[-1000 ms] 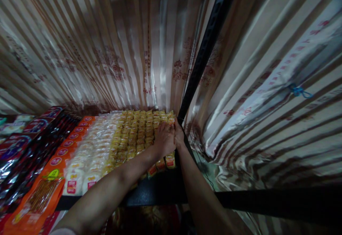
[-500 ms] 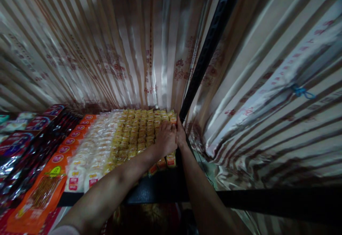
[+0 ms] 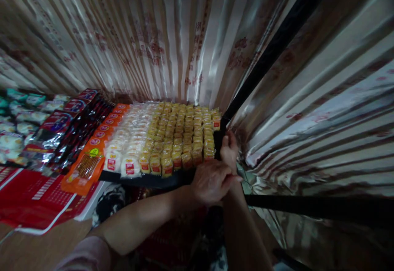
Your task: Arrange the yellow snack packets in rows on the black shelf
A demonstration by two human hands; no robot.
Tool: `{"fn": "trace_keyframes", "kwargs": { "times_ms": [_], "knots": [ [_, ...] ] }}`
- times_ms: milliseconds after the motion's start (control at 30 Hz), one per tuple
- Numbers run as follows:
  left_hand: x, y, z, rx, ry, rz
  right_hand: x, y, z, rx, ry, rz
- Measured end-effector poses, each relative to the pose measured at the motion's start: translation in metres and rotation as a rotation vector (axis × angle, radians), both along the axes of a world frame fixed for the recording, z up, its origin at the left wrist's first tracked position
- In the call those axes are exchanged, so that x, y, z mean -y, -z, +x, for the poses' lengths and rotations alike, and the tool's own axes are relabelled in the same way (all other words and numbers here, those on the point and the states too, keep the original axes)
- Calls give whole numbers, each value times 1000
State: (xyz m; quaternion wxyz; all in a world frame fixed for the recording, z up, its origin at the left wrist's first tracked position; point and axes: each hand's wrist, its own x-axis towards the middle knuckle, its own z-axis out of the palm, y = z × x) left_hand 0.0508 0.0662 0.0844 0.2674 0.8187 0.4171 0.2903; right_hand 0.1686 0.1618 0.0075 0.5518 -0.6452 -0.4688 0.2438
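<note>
Rows of small yellow snack packets lie flat on a black shelf, filling its right part. My right hand rests against the shelf's right edge, beside the last column of yellow packets and just below the black upright post. Its fingers curl out of sight behind the edge. My left hand hovers over the shelf's front right corner, crossing above my right wrist, fingers stretched toward the right and holding nothing.
White packets, orange packets and dark glossy packets lie in rows to the left. A red printed sheet hangs off the front left. Shiny striped fabric closes the back and right. A black rail runs rightward.
My left hand has lifted off the yellow packets and drawn back to the shelf's front corner. My right hand slid nearer along the right edge. The view dropped back and swung left.
</note>
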Motion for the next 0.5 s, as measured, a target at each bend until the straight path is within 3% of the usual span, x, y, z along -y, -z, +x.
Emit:
{"fn": "trace_keyframes", "kwargs": {
  "times_ms": [167,300,400,500],
  "knots": [
    [77,44,-25,-42,-9,-186,80,-7,-21,-149,184,71],
    [121,87,-68,-41,-183,-497,159,-4,-41,-140,314,92],
    [132,120,-99,-96,-357,-703,204,7,-65,-115,135,-78],
    [124,146,-121,-194,-592,-897,224,30,-105,-224,-245,-303]
  ]
}}
